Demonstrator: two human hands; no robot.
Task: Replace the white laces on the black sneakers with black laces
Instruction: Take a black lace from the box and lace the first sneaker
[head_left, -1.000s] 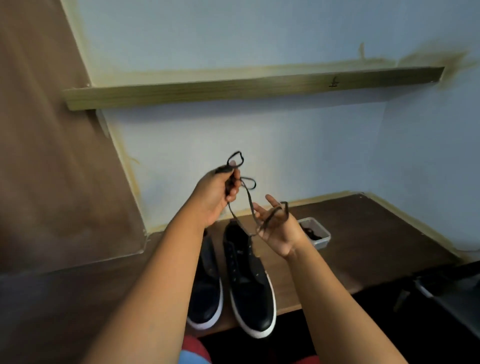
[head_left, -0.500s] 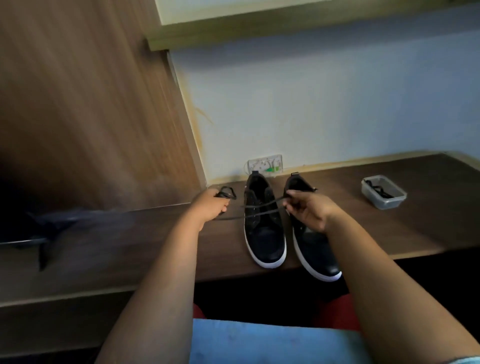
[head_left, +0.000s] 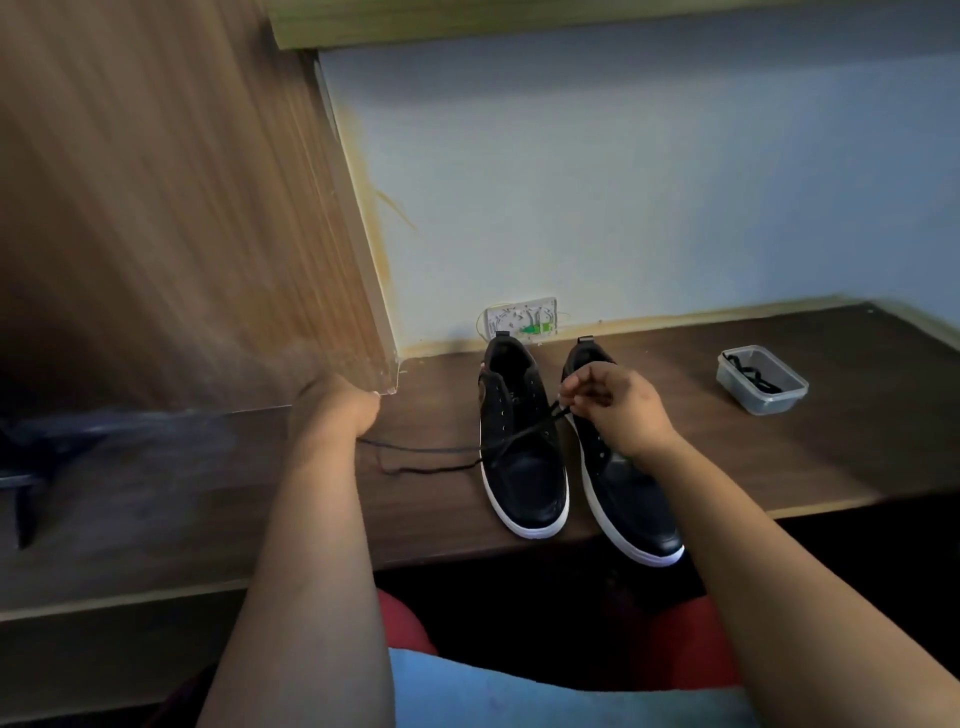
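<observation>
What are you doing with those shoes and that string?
A person is putting a black lace into a pair of black sneakers standing on a wooden desk. The right hand pinches one end of the lace over the shoes, while the rest trails across the desk toward the left hand; whether that hand holds it is unclear. A small clear tub to the right holds another dark lace. Neither shoe looks laced yet.
</observation>
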